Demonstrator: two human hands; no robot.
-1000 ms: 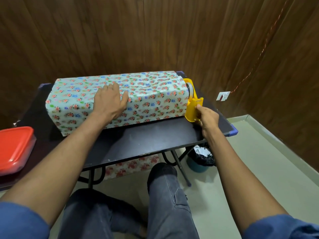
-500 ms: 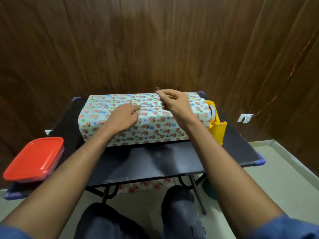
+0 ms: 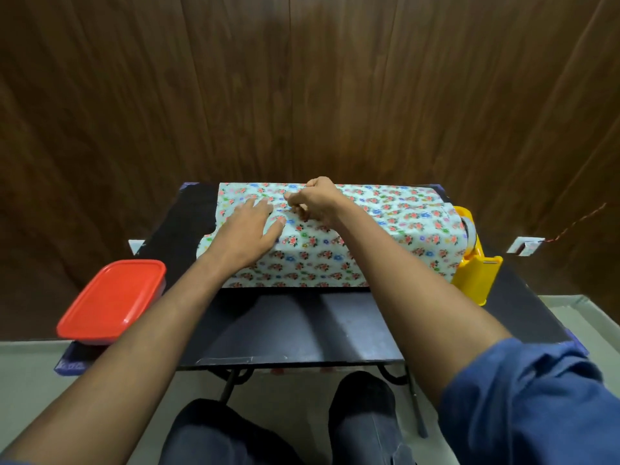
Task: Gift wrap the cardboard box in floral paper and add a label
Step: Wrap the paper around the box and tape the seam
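Head view. Box (image 3: 352, 236), covered in floral paper, lies lengthwise across the far half of the tabletop (image 3: 302, 327), at 12 o'clock from the person.

Left arm reaches forward from 7 o'clock, forearm bare. Left hand (image 3: 246, 231) lies palm down on the box top toward its left end, fingers straight and spread slightly apart, pressing the paper flat.

Right arm reaches forward from 5 o'clock, blue sleeve (image 3: 523, 401) pushed up above the elbow. Right hand (image 3: 317, 201) sits on the box top just at 2 o'clock of the left hand, fingers curled together with tips pinched near the paper; whether they hold anything small cannot be told.

Yellow tape dispenser (image 3: 474, 263) stands on the tabletop touching the right end of the box, at 3 o'clock. Red-lidded tub (image 3: 112, 300) rests at the tabletop's left edge, at 9 o'clock, well apart from the box.
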